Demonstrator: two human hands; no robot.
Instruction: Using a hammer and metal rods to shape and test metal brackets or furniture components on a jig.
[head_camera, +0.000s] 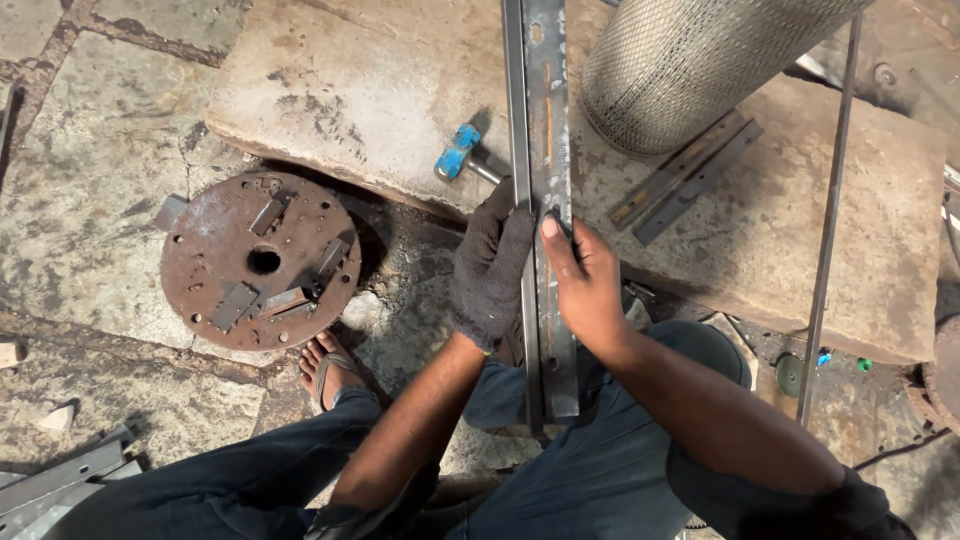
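A long grey steel angle bar (545, 130) runs from the top of the view down to my lap, its far part lying on a thick stone slab (330, 90). My left hand (490, 270), in a dark knit glove, grips the bar's left edge. My bare right hand (585, 280) holds the bar's right side, thumb pressed on its face. A hammer with a blue head (458, 152) lies on the slab just left of the bar, its handle hidden behind my gloved hand.
A rusty round plate (262, 260) with holes and small metal pieces lies on the floor at left, by my sandalled foot (325, 365). A mesh cylinder (690, 60) stands on the slab. Two flat strips (685, 175), a thin rod (828, 220) and grey bars (60, 480) lie nearby.
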